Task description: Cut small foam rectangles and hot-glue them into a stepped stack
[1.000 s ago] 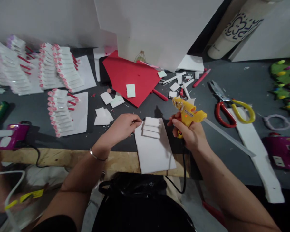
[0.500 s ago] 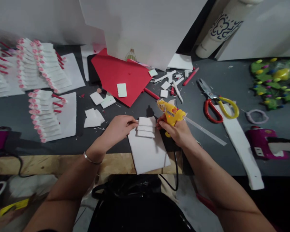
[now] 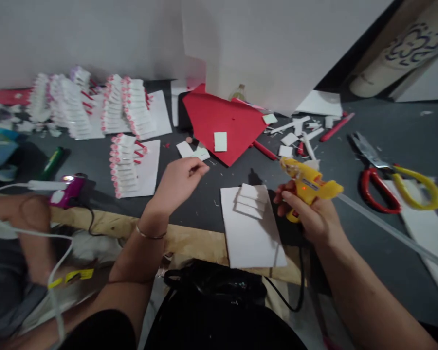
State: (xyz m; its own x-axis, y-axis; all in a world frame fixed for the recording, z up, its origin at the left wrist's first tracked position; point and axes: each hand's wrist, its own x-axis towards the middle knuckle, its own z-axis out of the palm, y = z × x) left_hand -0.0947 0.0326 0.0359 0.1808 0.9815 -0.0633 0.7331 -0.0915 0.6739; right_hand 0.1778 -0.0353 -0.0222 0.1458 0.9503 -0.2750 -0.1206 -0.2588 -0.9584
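In my right hand (image 3: 314, 209) is a yellow glue gun (image 3: 310, 182), tilted with its nozzle toward the upper left, a clear glue stick (image 3: 390, 228) trailing from its back. Left of it lies a white foam board (image 3: 253, 243). Several small white strips (image 3: 251, 200) overlap in a stepped stack near its top. My left hand (image 3: 178, 184) hovers left of the board, apart from it, thumb and fingertips pinched together with nothing visible between them. Past that hand lie small loose white pieces (image 3: 184, 149).
Red sheet (image 3: 228, 121) with a pale green piece (image 3: 220, 141) behind the hands. Scissors (image 3: 381, 172) and white offcuts (image 3: 288, 139) lie right. Finished-looking strip stacks (image 3: 126, 165) stand left, near a purple device (image 3: 68, 189). Another person's arm (image 3: 32, 228) is at far left.
My left hand has let go of the stacked strips and moved left, away from the board. The glue gun has drawn off to the right. The view has turned left, showing another person's arm.
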